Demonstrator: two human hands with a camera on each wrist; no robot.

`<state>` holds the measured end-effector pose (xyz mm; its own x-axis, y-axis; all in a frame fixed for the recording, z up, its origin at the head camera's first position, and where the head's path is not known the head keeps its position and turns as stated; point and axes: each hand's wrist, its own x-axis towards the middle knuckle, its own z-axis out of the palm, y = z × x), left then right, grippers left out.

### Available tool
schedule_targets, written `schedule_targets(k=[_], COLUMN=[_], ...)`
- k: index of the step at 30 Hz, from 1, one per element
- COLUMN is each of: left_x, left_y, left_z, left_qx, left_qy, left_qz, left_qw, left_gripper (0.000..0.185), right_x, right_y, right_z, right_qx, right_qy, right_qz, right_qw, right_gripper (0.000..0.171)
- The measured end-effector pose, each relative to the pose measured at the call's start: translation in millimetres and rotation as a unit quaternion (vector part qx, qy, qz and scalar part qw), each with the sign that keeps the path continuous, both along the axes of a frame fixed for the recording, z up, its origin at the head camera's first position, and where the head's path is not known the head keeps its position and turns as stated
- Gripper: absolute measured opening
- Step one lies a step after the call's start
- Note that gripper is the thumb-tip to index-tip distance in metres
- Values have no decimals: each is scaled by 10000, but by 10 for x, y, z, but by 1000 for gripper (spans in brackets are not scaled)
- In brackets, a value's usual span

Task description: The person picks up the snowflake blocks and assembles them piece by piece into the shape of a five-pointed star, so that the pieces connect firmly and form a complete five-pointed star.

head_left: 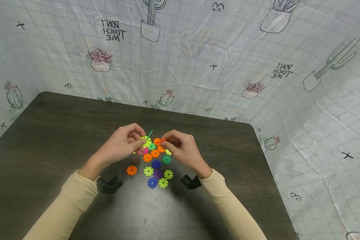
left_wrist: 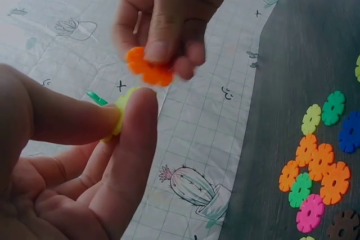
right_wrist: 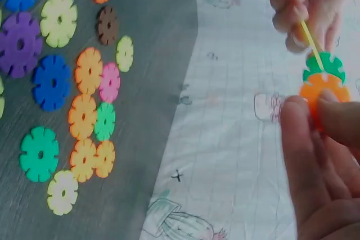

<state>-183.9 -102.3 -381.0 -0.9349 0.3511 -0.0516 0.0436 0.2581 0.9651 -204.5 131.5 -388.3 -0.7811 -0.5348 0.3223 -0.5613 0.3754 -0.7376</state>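
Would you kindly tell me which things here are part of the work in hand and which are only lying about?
In hand:
- left hand pinching a yellow disc with a green disc slotted in
- right hand pinching an orange disc

Lying about:
- loose discs on the table
- cactus-print sheet

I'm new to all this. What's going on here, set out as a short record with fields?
Setting: dark table, cactus-print sheet behind
Left hand: pinches a yellow-green disc with a green disc slotted on
Right hand: pinches an orange disc
Relation: orange disc meets the green one in the right wrist view
Table: loose notched discs, several colours
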Motion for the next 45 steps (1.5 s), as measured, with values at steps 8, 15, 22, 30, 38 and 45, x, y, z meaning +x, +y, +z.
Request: schedule_targets(k=[8, 15, 22, 30, 38, 45], left_x=[-4, -1, 16, 36, 29, 31], left_y=[26, 14, 32, 35, 69, 142], left_z=[9, 22, 32, 53, 20, -19], left_qx=[-31, 11, -7, 64, 227, -104], left_qy=[-116, -258, -292, -341, -328, -435], left_qz=[-89, -148, -141, -198, -125, 216], left_qw=[9999, 9996, 9995, 9992, 9991, 9988], left_gripper=[18, 16, 16, 17, 16, 12], right_x=[151, 143, 123, 154, 203, 178], right_y=[-153, -165, -112, -132, -169, -178], right_z=[194, 170, 85, 61, 125, 63], right_qx=[-435, -601, -1186, -1300, -667, -634], right_qy=[406, 556, -210, -281, 786, 1195], right_qz=[252, 363, 667, 650, 457, 593], right_qw=[9979, 9960, 9905, 9890, 9936, 9890], right_gripper=[11, 11, 12, 12, 10, 9])
